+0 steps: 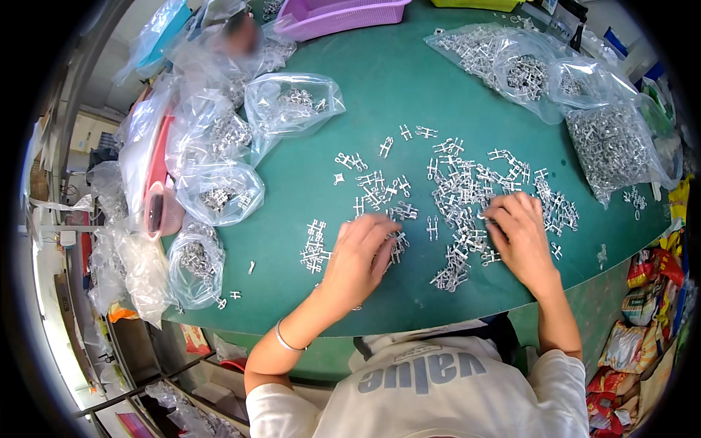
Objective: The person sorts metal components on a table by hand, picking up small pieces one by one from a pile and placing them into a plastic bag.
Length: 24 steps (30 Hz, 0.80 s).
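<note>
Small silvery metal fittings, shaped like double-barred H pieces, lie scattered on a green table. My left hand rests low over a loose group of them, fingers bent and thumb apart; some fittings show beside its fingertips. At the left edge of the large middle pile, across from it, my right hand has its fingers curled, with a bright bit of metal at the fingertips. What lies beneath both palms is hidden. A smaller cluster sits left of my left hand, and a single fitting lies between the hands.
Clear plastic bags of fittings line the left side of the green table. More filled bags stand at the right. A purple basket is at the far edge. Coloured packages are stacked beyond the table's right edge.
</note>
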{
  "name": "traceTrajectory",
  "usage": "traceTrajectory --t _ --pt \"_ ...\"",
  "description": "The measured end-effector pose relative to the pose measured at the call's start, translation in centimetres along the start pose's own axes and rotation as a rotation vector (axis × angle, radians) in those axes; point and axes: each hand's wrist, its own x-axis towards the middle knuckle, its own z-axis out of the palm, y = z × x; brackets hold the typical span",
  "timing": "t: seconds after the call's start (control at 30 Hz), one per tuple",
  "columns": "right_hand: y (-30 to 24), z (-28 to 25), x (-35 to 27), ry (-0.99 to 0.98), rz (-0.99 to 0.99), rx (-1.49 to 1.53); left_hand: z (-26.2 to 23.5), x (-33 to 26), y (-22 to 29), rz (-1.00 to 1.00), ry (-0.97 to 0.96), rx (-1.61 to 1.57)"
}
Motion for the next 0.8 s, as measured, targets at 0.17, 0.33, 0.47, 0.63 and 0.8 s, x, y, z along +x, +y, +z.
traceTrajectory --t 0.17,0.33,0.47,0.63,0.8 --pt "1.3 -0.8 -1.0 0.107 0.208 -0.103 1.6 3.6 0.3 0.065 0.036 0.118" --pt "-1.2 0.7 1.2 0.105 0.008 0.166 3.3 5.1 -0.4 0.041 -0.127 0.163" --pt "-2.1 2.1 2.1 0.031 -0.041 0.092 3.1 4.7 -1.1 0.047 -0.080 0.153" --pt "-0.4 1.8 1.2 0.171 0.190 0.562 1.6 3.5 -1.1 -0.019 -0.009 0.257" --pt "0.5 1.1 0.7 0.081 0.434 1.634 1.2 3.3 -1.9 -0.056 -0.017 0.096"
